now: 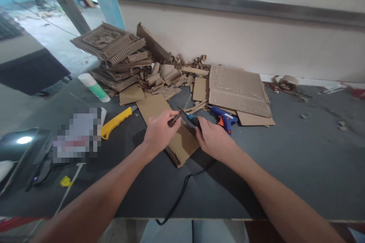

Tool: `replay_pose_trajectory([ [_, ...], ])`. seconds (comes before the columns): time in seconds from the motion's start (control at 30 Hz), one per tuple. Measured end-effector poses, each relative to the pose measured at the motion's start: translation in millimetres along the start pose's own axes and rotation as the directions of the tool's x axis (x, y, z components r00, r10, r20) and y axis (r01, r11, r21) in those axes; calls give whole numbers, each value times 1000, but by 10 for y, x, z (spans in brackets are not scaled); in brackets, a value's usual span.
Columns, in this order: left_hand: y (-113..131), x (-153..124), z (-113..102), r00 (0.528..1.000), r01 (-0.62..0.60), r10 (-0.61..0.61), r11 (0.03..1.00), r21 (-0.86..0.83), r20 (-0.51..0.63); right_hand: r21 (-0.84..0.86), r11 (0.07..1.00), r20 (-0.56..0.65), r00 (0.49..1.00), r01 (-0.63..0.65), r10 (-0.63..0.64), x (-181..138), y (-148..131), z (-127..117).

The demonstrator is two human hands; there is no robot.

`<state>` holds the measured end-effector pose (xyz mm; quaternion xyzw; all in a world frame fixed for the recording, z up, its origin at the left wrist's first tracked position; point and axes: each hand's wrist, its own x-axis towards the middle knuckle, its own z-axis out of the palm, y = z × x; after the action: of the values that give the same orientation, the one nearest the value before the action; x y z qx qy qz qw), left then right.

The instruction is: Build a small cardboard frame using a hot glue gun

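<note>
My left hand (162, 129) pinches a short corrugated cardboard strip (174, 119) between thumb and fingers. My right hand (215, 138) is closed around the black and blue handles of a pair of scissors (191, 117). The blades point up and left, close to the strip's end; whether they touch it I cannot tell. Beneath both hands lies a flat brown cardboard piece (188, 146), set at a slant, with corrugated strips standing along parts of it. A blue hot glue gun (225, 118) with an orange trigger lies just beyond my right hand.
Stacked cardboard pieces (114, 51) rise at the back left beside loose scraps (162, 74). A corrugated sheet (239, 89) lies at the back right. To the left are a yellow-handled cutter (116, 122) and a white-green tube (94, 87). A black cable (182, 190) crosses the front edge.
</note>
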<state>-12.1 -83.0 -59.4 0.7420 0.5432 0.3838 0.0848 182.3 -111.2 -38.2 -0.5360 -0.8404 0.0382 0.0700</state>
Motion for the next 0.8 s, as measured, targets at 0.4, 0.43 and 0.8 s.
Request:
replay_pose_trajectory([
  [0.4,32,80,-41,968,251,-247,953,-168,41,32,998,76,996,-56,54,-10,-59,-24],
  [0.43,23,88,-47,964,266,-262,945,-187,50,30,998,78,995,-58,55,-11,-60,-25],
  [0.8,-20,83,-36,983,179,-181,980,-91,-17,98,993,102,993,-61,50,-26,-57,-45],
])
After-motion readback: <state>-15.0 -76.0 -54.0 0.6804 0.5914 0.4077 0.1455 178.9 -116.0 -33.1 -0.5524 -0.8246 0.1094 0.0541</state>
